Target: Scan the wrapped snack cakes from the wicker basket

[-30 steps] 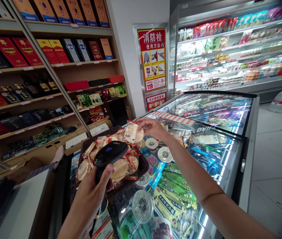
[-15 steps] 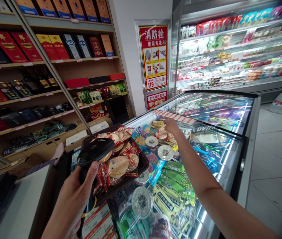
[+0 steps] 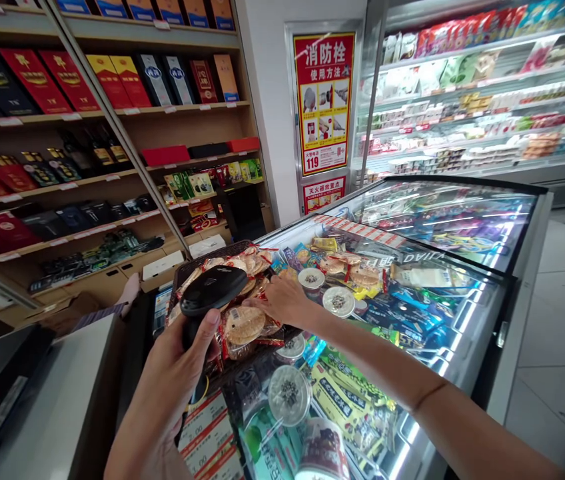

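My left hand point(image 3: 177, 367) is closed around the handle of a black barcode scanner point(image 3: 215, 290), its head above a dark woven basket point(image 3: 290, 333). The basket is heaped with round crackers point(image 3: 245, 325) in clear, red-edged packets. At the basket's right side, my right hand point(image 3: 282, 300) has its fingers bent onto a cracker packet, fingertips partly hidden. Similar cracker packets point(image 3: 365, 273) lie on the glass freezer lid point(image 3: 412, 373), beside lidded cups point(image 3: 338, 303).
Ice-cream packs show in the chest freezer. Shelves of boxes point(image 3: 157, 80) stand left, and a lit refrigerated display point(image 3: 462, 120) stands at the back right. A light-topped counter point(image 3: 62, 393) is at lower left. Part of another person's limb point(image 3: 132, 293) shows beyond it.
My right hand has come back from the far part of the freezer lid to the basket, uncovering the cracker packets there. My left hand keeps the scanner. The view has shifted slightly.
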Motion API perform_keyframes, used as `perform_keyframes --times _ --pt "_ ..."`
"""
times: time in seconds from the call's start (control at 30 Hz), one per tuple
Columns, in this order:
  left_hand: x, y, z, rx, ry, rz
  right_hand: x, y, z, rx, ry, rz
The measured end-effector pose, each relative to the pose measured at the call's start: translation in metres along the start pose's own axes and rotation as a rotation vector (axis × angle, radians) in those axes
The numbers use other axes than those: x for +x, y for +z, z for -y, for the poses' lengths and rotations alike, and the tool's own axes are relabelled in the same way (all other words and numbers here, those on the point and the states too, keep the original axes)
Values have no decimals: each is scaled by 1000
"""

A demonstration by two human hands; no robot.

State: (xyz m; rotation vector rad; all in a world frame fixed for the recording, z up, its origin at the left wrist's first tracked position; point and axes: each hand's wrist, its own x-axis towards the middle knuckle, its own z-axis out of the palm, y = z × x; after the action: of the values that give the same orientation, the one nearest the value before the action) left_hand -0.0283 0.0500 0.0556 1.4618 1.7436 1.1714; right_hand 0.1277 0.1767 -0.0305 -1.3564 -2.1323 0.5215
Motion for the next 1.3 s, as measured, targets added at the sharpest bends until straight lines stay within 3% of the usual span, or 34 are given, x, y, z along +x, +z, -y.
perform_keyframes --times 0.13,0.3,0.43,0.53,0.63,0.83,1.07,1.17,1.3 --pt "1 2 2 6 36 3 -3 3 1 -111 -4 48" --pt "2 3 4 22 58 -2 1 0 1 63 33 103" --pt "2 3 3 21 76 -1 4 2 -2 333 77 107" --pt "1 2 2 46 84 23 10 -13 -12 496 65 39" --pt "1 2 1 99 86 86 14 -44 -28 531 94 -48" --pt "3 8 1 157 99 212 14 -92 -57 470 131 -182" --pt "13 10 13 236 150 275 14 -98 -63 421 76 -169" --pt "11 11 10 217 149 241 14 -100 -66 365 98 -142" --pt "4 9 3 148 124 123 13 -104 -88 1 232 -310"
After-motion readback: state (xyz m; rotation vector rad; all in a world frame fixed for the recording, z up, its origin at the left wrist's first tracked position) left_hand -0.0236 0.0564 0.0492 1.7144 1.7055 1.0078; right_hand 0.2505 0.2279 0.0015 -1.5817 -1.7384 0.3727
